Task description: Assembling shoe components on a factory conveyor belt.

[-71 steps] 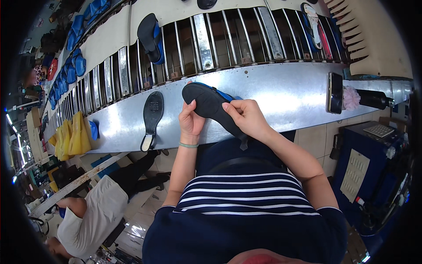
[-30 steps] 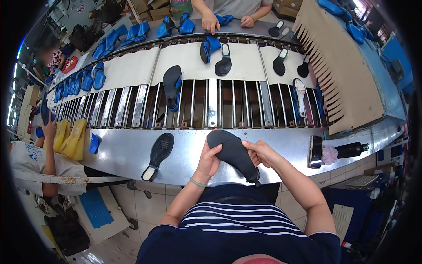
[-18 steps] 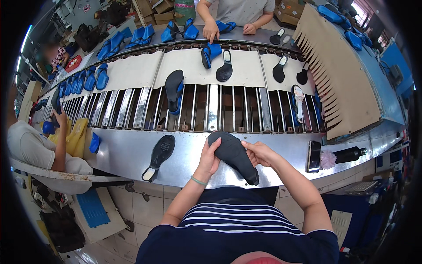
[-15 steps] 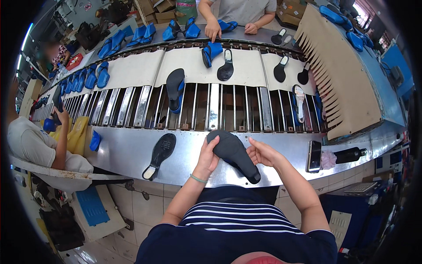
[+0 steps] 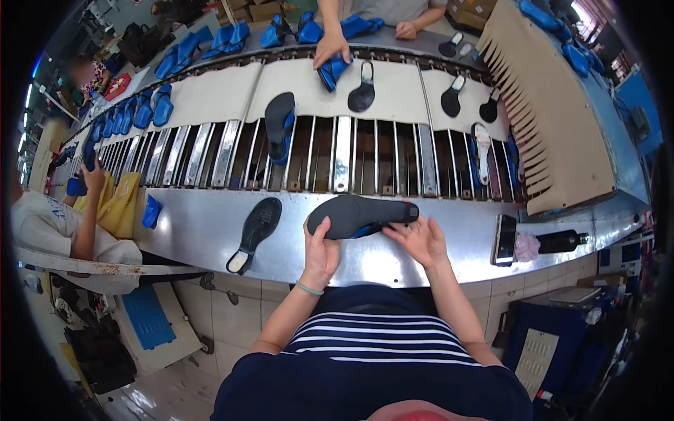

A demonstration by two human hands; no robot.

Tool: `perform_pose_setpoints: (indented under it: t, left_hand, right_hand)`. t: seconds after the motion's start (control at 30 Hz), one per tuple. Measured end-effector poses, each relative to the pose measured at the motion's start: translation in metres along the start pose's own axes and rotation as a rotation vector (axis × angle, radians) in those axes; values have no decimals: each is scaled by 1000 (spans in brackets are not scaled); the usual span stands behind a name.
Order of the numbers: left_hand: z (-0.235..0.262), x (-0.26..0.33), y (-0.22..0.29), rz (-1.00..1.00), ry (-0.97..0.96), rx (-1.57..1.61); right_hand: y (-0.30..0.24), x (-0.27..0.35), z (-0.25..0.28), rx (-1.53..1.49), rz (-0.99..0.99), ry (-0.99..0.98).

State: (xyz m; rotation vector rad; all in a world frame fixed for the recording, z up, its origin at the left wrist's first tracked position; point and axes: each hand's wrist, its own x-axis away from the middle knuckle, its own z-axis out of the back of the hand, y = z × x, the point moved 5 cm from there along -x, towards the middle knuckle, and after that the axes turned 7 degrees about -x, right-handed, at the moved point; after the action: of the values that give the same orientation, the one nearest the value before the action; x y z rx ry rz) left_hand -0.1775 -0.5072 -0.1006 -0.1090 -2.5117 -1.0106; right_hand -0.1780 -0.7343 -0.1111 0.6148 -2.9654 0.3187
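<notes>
My left hand (image 5: 322, 254) grips the toe end of a dark-soled sandal (image 5: 351, 214), its thumb pressed on the sole. The sandal lies sideways, sole up, heel to the right, with a bit of blue upper showing along its lower edge. At the heel end, my right hand (image 5: 421, 242) has its fingers spread, the fingertips against the sandal's underside and the thumb standing free. Left of my hands, a black shoe sole (image 5: 261, 222) with a pale heel part rests on the metal bench (image 5: 189, 238).
Beyond the bench runs a slatted conveyor (image 5: 342, 154) with pale cloth, carrying soles and blue sandals (image 5: 281, 126). Across it, a co-worker's hand (image 5: 331, 49) touches a blue sandal. A phone (image 5: 504, 240) and black bottle (image 5: 562, 242) lie right. Another person (image 5: 77, 224) sits left.
The sandal has turned from slanting down to the right to nearly level, its heel swinging up. My right hand has come in against the heel end. The co-worker's blue sandal has shifted slightly.
</notes>
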Motion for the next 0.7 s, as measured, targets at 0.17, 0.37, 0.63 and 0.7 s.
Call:
perform_pose_setpoints:
  t: [0.17,0.37,0.63,0.7]
  left_hand:
    - [12,44,-9,132,-78,-197]
    - [43,24,-18,398,-339,-80]
    - [-27,-45,-45,497,-632,-758]
    - [-31,-66,-67,462,-798,-916]
  right_hand:
    - [-6,-8,12,21,95,137]
    - [-7,3,24,228,146,336]
    - [-8,-4,25,312,164,450]
    - [-6,-6,22,345,150,459]
